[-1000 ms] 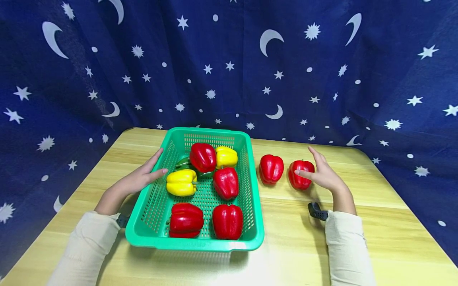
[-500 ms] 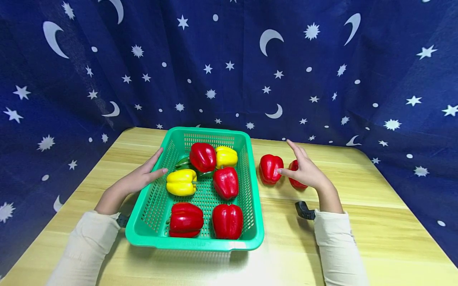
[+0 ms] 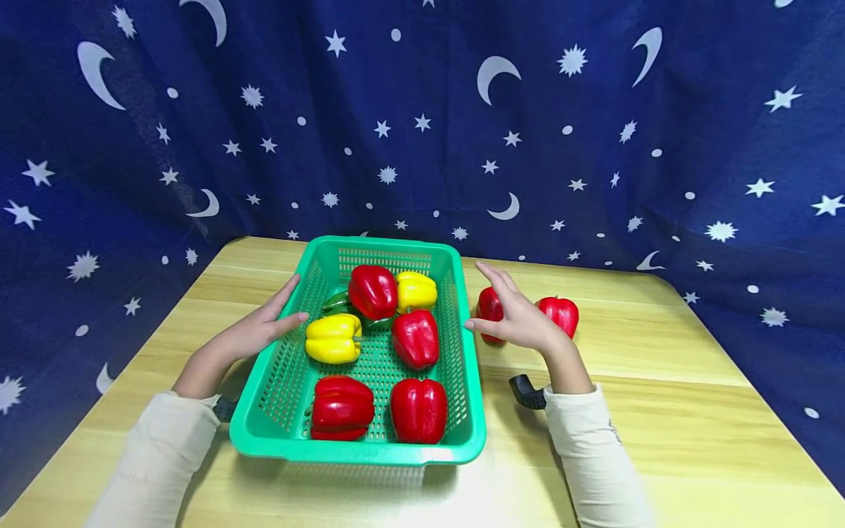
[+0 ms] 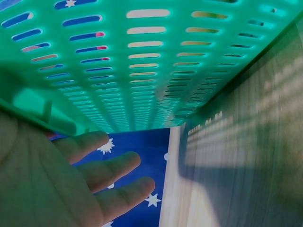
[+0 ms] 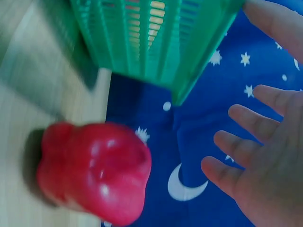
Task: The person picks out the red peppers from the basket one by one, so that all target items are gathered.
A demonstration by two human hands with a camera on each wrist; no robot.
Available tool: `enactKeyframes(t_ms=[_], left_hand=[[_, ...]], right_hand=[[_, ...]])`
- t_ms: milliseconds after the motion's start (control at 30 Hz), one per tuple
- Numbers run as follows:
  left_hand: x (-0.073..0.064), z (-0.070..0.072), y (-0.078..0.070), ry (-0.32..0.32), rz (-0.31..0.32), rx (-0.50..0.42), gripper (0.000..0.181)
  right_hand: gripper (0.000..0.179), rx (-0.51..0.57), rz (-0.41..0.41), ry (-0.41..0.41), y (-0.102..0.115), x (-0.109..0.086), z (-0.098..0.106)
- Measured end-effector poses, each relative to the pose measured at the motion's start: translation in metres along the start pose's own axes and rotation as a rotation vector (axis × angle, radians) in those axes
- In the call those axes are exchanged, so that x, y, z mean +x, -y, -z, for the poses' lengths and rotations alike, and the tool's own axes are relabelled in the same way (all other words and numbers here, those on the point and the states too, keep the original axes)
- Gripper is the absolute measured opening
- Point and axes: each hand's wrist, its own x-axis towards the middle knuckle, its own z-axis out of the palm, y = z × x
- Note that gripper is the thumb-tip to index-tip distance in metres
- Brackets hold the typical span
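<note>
A green plastic basket (image 3: pixel 356 451) holds several red bell peppers (image 3: pixel 419 411), yellow bell peppers (image 3: pixel 333 339) and some green peppers (image 3: pixel 337 300) partly hidden underneath. At its left rim is my left hand (image 3: pixel 251 334), fingers spread and fairly straight, with the thumb over the rim. In the left wrist view those fingers (image 4: pixel 116 172) extend below the rim outside the slotted wall, not curled round it. My right hand (image 3: pixel 524 319) hovers by the right rim, fingers extended and holding nothing. Behind it a loose red bell pepper (image 5: pixel 94 170) sits on the table, partly covered in the head view.
Another red bell pepper (image 3: pixel 560 315) lies on the wooden table (image 3: pixel 667 411), right of my right hand. A dark blue curtain (image 3: pixel 422 95) with white moons and stars hangs behind the table and along its left side.
My right hand has moved left, from over the far red bell pepper, past the nearer one, to the basket's right rim. My left hand and the basket have stayed in place.
</note>
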Motion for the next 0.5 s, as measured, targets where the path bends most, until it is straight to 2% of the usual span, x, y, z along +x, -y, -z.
enactKeyframes(t_ms=[200, 500], left_hand=[[-0.001, 0.000, 0.000, -0.002, -0.002, -0.013, 0.074], [0.000, 0.000, 0.001, -0.005, -0.005, -0.010, 0.074]], right_hand=[[0.095, 0.010, 0.068, 0.034, 0.016, 0.008, -0.011], [0.097, -0.021, 0.105, 0.080, 0.030, 0.018, -0.028]])
